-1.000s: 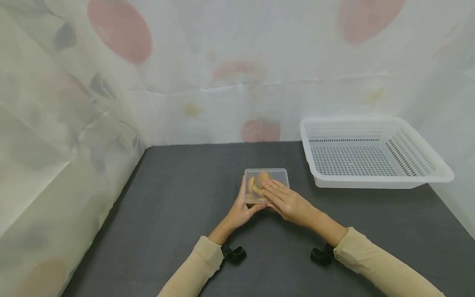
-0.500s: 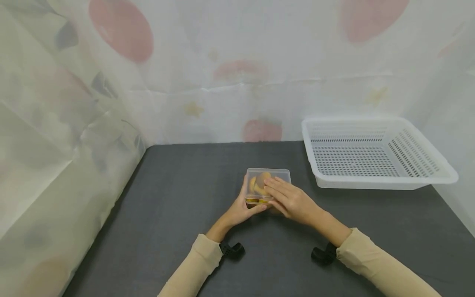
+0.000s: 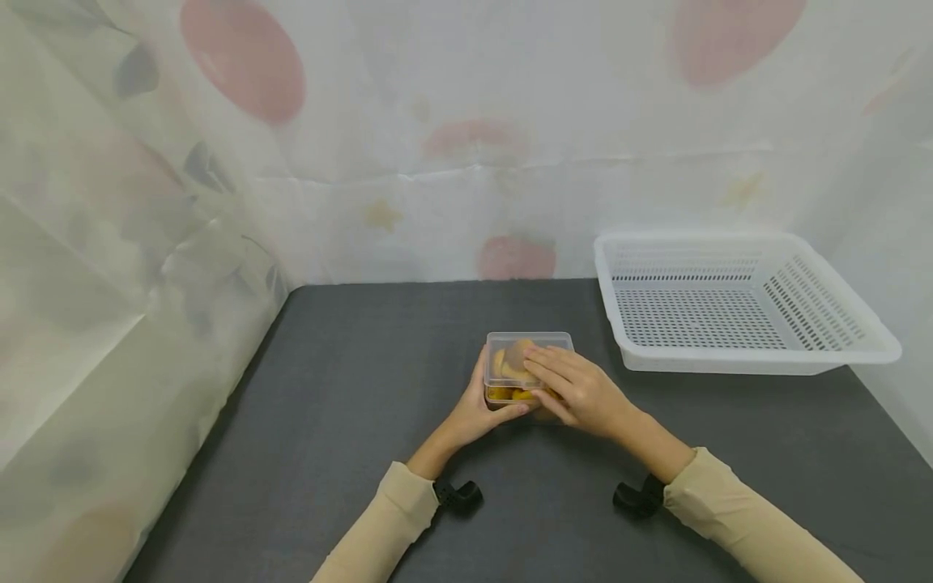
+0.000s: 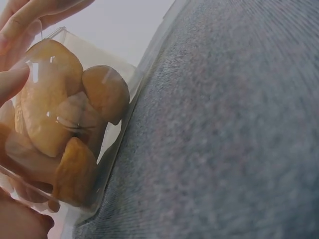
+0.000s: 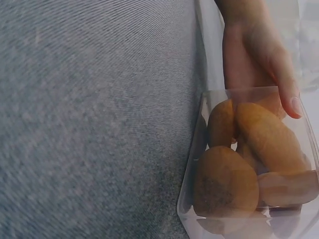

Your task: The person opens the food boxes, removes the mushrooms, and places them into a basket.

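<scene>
A clear plastic box (image 3: 495, 387) with a lid (image 3: 530, 337) stands on the dark table in the head view. Several rounded yellow-brown pieces (image 4: 47, 104) lie inside; their kind is unclear. My left hand (image 3: 466, 417) grips the box from the left, its thumb along the front wall. My right hand (image 3: 586, 397) lies over the right part of the lid, fingers on top and thumb at the front edge. In the right wrist view the left thumb presses the clear wall, with the pieces (image 5: 269, 134) behind it. Whether the lid's edge is loose cannot be told.
A white perforated plastic basket (image 3: 700, 316) stands at the back right of the table (image 3: 350, 389). Patterned sheets (image 3: 437, 121) hang behind and on the left side. A black wrist mount (image 3: 459, 496) sits on each forearm.
The right thumb has shifted slightly up along the box's front edge. More of the front wall and the yellow pieces shows below the lid. The left hand keeps its hold.
</scene>
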`<state>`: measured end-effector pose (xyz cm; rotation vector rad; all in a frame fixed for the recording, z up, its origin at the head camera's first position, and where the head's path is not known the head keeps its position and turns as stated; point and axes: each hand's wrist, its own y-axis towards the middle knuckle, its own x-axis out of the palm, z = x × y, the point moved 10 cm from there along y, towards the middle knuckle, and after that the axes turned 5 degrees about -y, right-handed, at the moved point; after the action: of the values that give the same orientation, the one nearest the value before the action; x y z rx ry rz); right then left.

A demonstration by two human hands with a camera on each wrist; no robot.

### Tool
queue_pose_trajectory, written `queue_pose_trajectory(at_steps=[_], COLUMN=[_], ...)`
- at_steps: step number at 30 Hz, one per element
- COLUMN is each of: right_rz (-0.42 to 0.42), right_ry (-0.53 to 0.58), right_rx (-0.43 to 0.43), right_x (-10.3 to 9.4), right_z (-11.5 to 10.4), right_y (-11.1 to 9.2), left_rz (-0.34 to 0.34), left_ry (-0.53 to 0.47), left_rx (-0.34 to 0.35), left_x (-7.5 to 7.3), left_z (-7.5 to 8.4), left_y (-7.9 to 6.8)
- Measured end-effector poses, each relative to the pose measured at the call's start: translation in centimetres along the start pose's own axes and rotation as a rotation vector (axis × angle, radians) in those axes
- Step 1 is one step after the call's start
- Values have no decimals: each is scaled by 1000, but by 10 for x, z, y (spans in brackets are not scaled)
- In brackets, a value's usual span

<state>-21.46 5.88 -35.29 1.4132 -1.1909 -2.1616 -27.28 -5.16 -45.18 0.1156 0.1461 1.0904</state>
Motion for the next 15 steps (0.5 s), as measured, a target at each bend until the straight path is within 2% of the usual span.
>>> queue_pose_trajectory(at_steps=[5,9,15], right_rz=[10,25,73], right_ry=[0,5,24], right_rx=[16,25,41], right_x=[-3,-6,-16], right_z=[2,2,2], right_y=[1,2,1], left_rz=[6,55,94], left_ry=[33,73,118], left_rx=[0,-6,26], left_x=[-3,-10,-17], left_z=[-3,-3,4], left_y=[-1,-8,-14])
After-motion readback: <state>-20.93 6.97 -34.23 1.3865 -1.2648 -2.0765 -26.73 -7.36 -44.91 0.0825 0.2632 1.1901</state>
